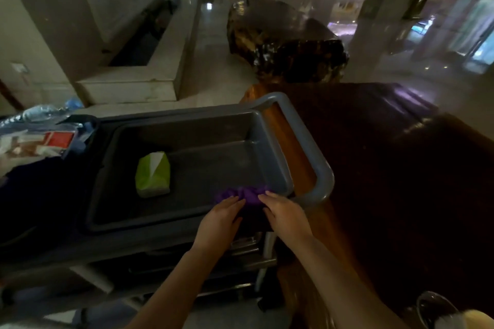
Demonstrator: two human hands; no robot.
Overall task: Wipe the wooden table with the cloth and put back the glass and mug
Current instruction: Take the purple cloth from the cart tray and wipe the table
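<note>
Both hands are down on the purple cloth, which lies bunched at the near right corner of the grey tray on a service cart. Soft and light, the cloth should crumple into a fist without resistance; gathering the heap from its middle looks the surest hold, since a pinch at one edge would let the rest trail. The left hand rests on the near left of the bundle, fingers loosely extended; the right hand covers its right side, fingers curled slightly. Whether either has actually closed on the fabric I cannot tell. Just right of the cart stands the dark wooden bench. A glass shows at the bench's near edge, fragile and probably slippery.
</note>
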